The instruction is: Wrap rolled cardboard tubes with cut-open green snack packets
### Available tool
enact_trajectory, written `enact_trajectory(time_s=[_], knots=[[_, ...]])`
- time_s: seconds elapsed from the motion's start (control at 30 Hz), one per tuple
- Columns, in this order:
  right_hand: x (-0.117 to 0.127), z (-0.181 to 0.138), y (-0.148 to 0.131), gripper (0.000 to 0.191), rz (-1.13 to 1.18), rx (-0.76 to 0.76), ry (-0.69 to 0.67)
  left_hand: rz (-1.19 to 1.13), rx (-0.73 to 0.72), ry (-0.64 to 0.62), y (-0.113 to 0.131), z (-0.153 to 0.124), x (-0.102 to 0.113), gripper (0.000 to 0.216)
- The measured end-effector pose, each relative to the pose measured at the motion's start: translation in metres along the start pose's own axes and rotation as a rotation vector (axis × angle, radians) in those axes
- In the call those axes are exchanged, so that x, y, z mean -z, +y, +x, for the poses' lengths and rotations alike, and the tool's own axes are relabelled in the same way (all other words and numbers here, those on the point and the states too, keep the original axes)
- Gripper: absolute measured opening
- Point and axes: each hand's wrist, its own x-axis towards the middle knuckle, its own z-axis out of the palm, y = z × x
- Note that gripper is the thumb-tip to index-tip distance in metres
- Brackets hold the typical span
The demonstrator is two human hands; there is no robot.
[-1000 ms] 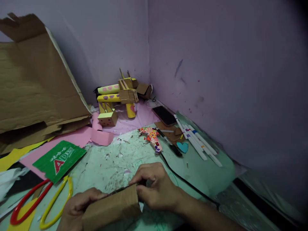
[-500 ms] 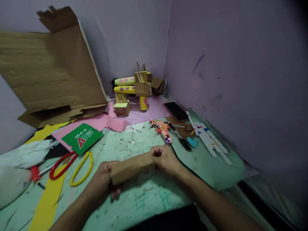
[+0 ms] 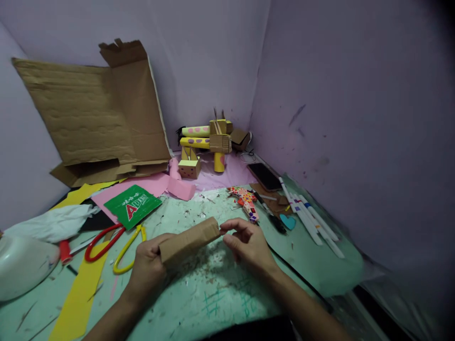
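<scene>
A folded brown cardboard tube [image 3: 189,242] is held above the green table, tilted up toward its right end. My left hand [image 3: 151,263] is closed around the tube's left end, thumb on top. By the right end is my right hand [image 3: 247,241], its thumb and fingers apart, with the fingertips close to the tube's torn edge; whether they touch it I cannot tell. Beyond the hands lies a patterned glue gun [image 3: 246,201]. Left of my left hand are scissors with one red handle [image 3: 103,242] and one yellow handle [image 3: 130,251].
A large open cardboard box [image 3: 103,113] leans on the back wall. Yellow spotted cardboard figures [image 3: 204,142] stand in the corner. At right are a phone [image 3: 265,176], white markers [image 3: 309,218] and a blue heart [image 3: 287,221]. A green packet [image 3: 133,207] and white bowl [image 3: 26,265] lie left.
My right hand has let go of the tube's right end and its fingers have spread. The tube's right end has risen a little. The whole view has shifted slightly.
</scene>
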Motion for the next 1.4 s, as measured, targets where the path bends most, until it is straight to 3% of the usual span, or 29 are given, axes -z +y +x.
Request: enact_trajectory(time_s=[0.3,0.6,0.77,0.83,1.07,1.4], knots=[[-0.016,-0.005,-0.001,0.035,0.037,-0.144,-0.167,0.029,-0.086,-0.067,-0.004,0.001,-0.006,0.014],[-0.022,-0.004,0.013,0.034,0.047,-0.088,0.019,0.135,-0.195,-0.087,-0.006,-0.009,-0.013,0.020],[-0.012,-0.002,0.010,0.047,0.125,-0.317,-0.237,0.234,-0.290,-0.128,-0.010,-0.006,-0.011,0.016],[-0.012,-0.001,0.009,0.050,0.153,-0.372,-0.272,0.273,-0.342,-0.155,-0.011,-0.007,-0.010,0.016],[-0.021,-0.004,0.022,0.042,0.177,-0.262,-0.137,0.336,-0.435,-0.171,-0.012,-0.011,-0.015,0.014],[-0.017,-0.005,0.022,0.039,0.154,-0.180,-0.018,0.339,-0.454,-0.143,-0.014,-0.005,-0.009,0.010]])
